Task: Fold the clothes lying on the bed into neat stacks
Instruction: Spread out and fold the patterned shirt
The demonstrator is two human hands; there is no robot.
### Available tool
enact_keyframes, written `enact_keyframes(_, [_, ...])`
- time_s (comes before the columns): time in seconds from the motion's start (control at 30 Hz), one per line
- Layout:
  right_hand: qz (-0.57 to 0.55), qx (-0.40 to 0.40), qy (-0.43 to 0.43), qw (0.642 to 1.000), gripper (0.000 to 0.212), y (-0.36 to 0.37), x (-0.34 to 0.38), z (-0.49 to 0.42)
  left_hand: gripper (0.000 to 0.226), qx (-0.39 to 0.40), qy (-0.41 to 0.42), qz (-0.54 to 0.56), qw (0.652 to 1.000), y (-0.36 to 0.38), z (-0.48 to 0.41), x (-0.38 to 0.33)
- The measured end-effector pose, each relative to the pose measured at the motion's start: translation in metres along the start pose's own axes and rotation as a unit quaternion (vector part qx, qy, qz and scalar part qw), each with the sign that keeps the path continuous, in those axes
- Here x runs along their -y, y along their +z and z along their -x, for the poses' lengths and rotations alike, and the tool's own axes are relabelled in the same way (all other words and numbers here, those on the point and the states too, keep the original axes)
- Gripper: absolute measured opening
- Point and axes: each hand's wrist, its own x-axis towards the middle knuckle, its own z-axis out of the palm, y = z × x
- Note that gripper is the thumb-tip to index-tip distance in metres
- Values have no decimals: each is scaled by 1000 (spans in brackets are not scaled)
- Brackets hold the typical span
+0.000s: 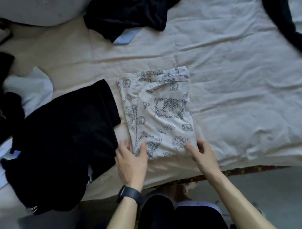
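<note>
Grips: left hand [130, 159], right hand [203, 152] each pinch near corner of folded printed garment [162, 113].

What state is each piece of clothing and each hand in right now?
printed garment: folded flat.
large black garment: loosely spread, not folded.
far black garment: crumpled in a heap.
left hand: pinches printed garment's near-left corner.
right hand: pinches printed garment's near-right corner.
</note>
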Motion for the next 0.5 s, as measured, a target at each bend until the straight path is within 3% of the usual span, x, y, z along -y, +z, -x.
enact_keyframes(0.07, [-22, 39, 26, 999, 53, -5, 0, -6, 67, 25, -73, -18, 997, 0, 6, 1])
enact_keyframes(0.2, [-27, 80, 34, 996, 31, -15, 8, -12, 50, 70, -129, 4, 989, 0, -12, 4])
enact_keyframes(0.33, [73, 94, -4, 993, 53, -24, 6, -15, 45, 126, -90, -2, 988, -8, -19, 10])
enact_keyframes(0.4, [66, 77, -16, 995, 66, -26, 0, -17, 41, 151, -106, 130, 974, -12, -14, 14])
enact_keyframes(0.5, [-31, 56, -23, 998, 43, -31, 1, 1, 36, 202, -159, 335, 907, -15, 6, 20])
